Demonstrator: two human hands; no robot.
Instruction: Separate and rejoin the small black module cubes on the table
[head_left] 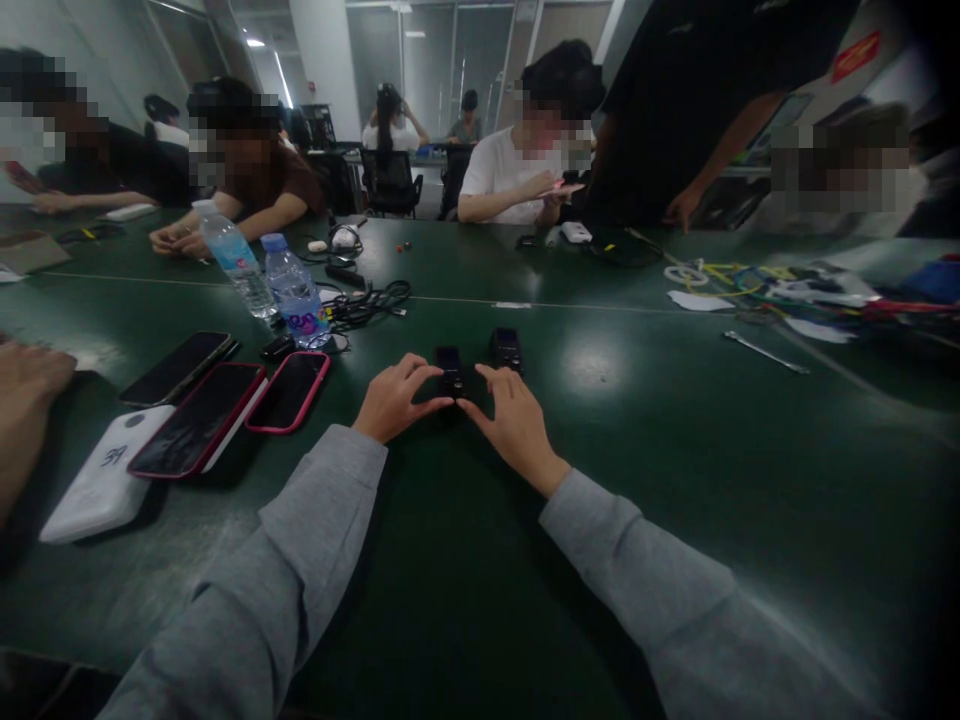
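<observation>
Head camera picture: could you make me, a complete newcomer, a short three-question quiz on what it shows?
1. Fill in: between the wearer's left hand and right hand sits a small ___ device.
2. True or false: the long metal tool lies to the right of both hands.
3. How many plastic bottles stand on the table?

Key: 1. black; 2. true; 3. two.

Free tabletop point(667, 450) right of the hands point(516, 420), up to the wrench point(765, 353) — leftward, phones point(196, 420) and bottles point(296, 290) as obstacles.
</observation>
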